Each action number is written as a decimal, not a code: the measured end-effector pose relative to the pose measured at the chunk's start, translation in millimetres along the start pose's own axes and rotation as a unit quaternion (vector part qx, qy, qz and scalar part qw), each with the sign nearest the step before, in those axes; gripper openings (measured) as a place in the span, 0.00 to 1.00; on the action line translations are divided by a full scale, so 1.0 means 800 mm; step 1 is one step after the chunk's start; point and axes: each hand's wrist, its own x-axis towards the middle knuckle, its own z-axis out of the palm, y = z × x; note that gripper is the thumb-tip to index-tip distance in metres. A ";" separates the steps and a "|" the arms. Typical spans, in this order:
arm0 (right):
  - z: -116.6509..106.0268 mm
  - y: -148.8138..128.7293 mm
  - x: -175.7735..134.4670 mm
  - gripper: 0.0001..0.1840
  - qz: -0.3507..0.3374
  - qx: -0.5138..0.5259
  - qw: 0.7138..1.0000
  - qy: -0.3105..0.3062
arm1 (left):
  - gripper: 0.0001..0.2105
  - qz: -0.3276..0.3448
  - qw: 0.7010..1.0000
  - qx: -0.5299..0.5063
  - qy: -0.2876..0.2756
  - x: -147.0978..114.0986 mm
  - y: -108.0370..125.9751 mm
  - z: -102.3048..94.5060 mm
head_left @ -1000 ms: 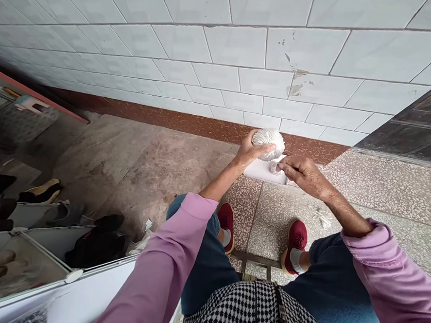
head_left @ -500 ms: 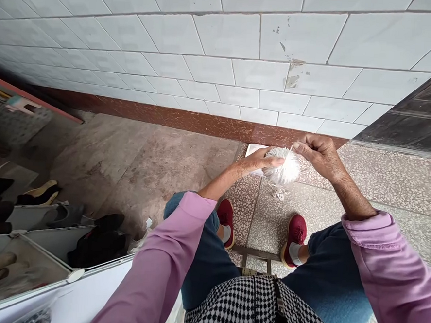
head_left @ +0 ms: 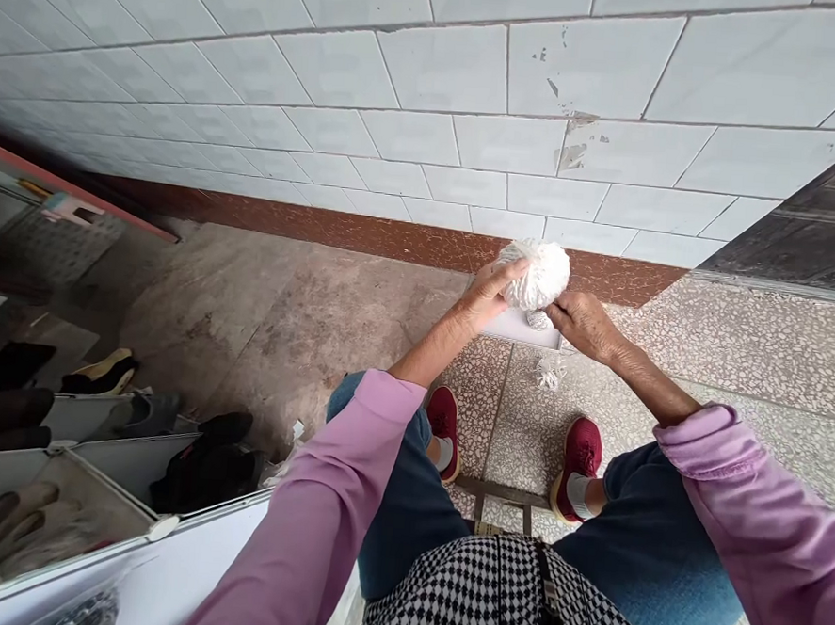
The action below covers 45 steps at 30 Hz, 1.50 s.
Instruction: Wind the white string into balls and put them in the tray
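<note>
My left hand (head_left: 490,293) is wrapped round the left side of a ball of white yarn (head_left: 543,275), held up in front of the wall's foot. At the ball's lower right is my right hand (head_left: 586,325), its fingers pinched together on the yarn strand; the strand itself is mostly hidden there. Below the ball, a smaller bunch of white yarn (head_left: 538,319) shows over a flat white tray (head_left: 512,330) on the floor. A loose tangle of yarn (head_left: 549,373) lies on the speckled floor nearer my feet.
A white tiled wall (head_left: 404,67) with a brown skirting (head_left: 337,232) runs across in front. A dark door (head_left: 819,224) is at the right. To my left stands an open shoe rack (head_left: 117,483) with several shoes. My red shoes (head_left: 582,455) flank a stool's bar (head_left: 502,492).
The yarn ball has risen and tilted in my left hand. My right hand has swung from the ball's upper right down to its lower right. The view has shifted slightly.
</note>
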 end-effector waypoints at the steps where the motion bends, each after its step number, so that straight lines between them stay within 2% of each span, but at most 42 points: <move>1: 0.001 -0.005 -0.002 0.13 -0.007 -0.003 1.000 -0.011 | 0.37 0.010 1.000 0.006 0.020 0.002 -0.002 -0.001; 7: -0.015 -0.046 -0.022 0.19 -0.048 0.032 0.996 -0.066 | 0.38 0.055 0.989 0.023 0.136 0.007 -0.009 -0.011; 9: -0.021 -0.059 -0.030 0.22 -0.055 0.051 0.995 -0.068 | 0.39 0.064 0.985 0.033 0.159 0.010 -0.013 -0.016; 11: -0.028 -0.069 -0.035 0.25 -0.062 0.062 0.995 -0.058 | 0.41 0.074 0.983 0.058 0.159 0.012 -0.018 -0.020; 16: -0.055 -0.073 -0.038 0.31 -0.068 0.070 0.995 0.036 | 0.44 0.070 0.977 0.190 0.062 0.007 -0.022 -0.021; 20: -0.068 -0.063 -0.036 0.33 -0.066 0.071 0.991 0.095 | 0.42 0.018 0.969 0.241 -0.048 -0.006 -0.014 -0.012; 26: -0.066 -0.049 -0.032 0.33 -0.066 0.090 0.989 0.093 | 0.43 -0.083 0.948 0.244 -0.187 -0.022 -0.004 0.006; 29: -0.061 -0.044 -0.028 0.32 -0.060 0.113 0.989 0.071 | 0.43 -0.099 0.938 0.247 -0.221 -0.023 -0.006 0.008; 33: -0.046 -0.036 -0.016 0.31 -0.060 0.163 0.983 0.054 | 0.43 -0.094 0.957 0.139 -0.236 -0.025 -0.010 0.007; 36: -0.034 -0.026 -0.005 0.28 -0.032 0.216 0.975 0.050 | 0.44 -0.083 0.969 0.064 -0.225 -0.026 -0.012 0.006; 39: -0.030 -0.011 0.003 0.20 -0.004 0.238 0.970 0.052 | 0.47 -0.082 0.978 0.034 -0.190 -0.022 -0.015 0.003; 43: -0.024 0.005 0.004 0.10 0.010 0.158 0.984 0.078 | 0.45 -0.058 0.990 0.003 -0.130 -0.011 -0.010 -0.002; 45: -0.018 0.003 -0.001 0.12 0.017 0.093 0.993 0.065 | 0.41 -0.030 0.995 -0.018 -0.096 -0.007 -0.003 -0.004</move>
